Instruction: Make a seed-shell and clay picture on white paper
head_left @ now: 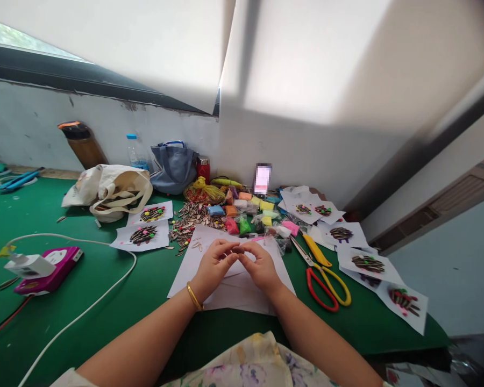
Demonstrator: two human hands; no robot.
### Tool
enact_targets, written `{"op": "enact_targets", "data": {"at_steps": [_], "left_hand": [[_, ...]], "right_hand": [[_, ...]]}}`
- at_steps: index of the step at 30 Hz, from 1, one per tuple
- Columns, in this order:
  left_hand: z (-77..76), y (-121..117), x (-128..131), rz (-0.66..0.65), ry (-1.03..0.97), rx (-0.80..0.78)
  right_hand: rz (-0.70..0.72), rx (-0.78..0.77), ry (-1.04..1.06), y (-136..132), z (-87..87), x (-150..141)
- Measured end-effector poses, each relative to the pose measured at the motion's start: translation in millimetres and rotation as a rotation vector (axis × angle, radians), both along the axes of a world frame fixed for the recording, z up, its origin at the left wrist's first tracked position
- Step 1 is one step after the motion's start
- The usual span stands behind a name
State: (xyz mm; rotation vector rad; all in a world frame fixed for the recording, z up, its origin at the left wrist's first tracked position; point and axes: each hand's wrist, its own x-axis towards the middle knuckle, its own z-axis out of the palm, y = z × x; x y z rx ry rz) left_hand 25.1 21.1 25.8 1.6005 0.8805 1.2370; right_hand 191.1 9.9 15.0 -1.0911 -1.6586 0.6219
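My left hand (215,269) and my right hand (260,266) meet above a stack of white paper (280,290). Between the fingertips of both is a small dark brown lump (237,249), perhaps modelling clay; the fingers partly hide it. A gold bangle (194,296) circles the left wrist. On the paper's left side lie a few seeds (197,245). Striped sunflower seeds (193,217) are heaped behind the left hand, with small coloured balls among them. Bagged coloured clay packets (242,207) are piled beyond the hands.
Red-and-yellow scissors (320,274) and a yellow utility knife (317,249) lie at the right. Seed-decorated paper sheets (405,303) line the right edge; similar sheets (143,236) lie left. A white cable (100,301) crosses the green table (105,279). Bags, bottles and a phone (262,179) stand behind.
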Motion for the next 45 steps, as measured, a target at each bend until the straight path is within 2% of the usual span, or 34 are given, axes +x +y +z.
{"op": "enact_targets", "data": {"at_steps": [6, 9, 13, 18, 22, 29, 34, 38, 41, 45], "left_hand": [[-3.8, 0, 2, 0.041, 0.111, 0.038], [-1.3, 2, 1, 0.080, 0.070, 0.029], [2.1, 3, 0, 0.127, -0.021, -0.038], [0.3, 1, 1, 0.032, -0.092, -0.147], [-2.2, 0, 2, 0.068, -0.030, -0.076], [-4.6, 2, -1, 0.081, 0.205, 0.123], [-4.8, 3, -1, 0.151, 0.115, 0.075], [-3.6, 3, -1, 0.076, 0.009, -0.009], [-5.0, 4, 0, 0.036, 0.027, -0.020], [-9.7, 5, -1, 0.093, 0.141, 0.063]], "right_hand": [[-0.034, 0.077, -0.152, 3, -5.0, 1], [-0.012, 0.085, -0.190, 2, -5.0, -1], [-0.030, 0.032, -0.140, 1, -5.9, -1], [0.045, -0.035, -0.053, 2, -7.9, 1], [0.045, -0.022, -0.037, 3, -5.5, 2], [-0.017, 0.091, -0.247, 4, -8.1, 1], [0.010, 0.038, -0.164, 0, -6.2, -5], [0.043, -0.058, -0.055, -2, -5.0, -5], [0.059, -0.085, -0.002, 0, -5.7, -2], [0.035, -0.043, -0.066, 2, -6.5, 1]]}}
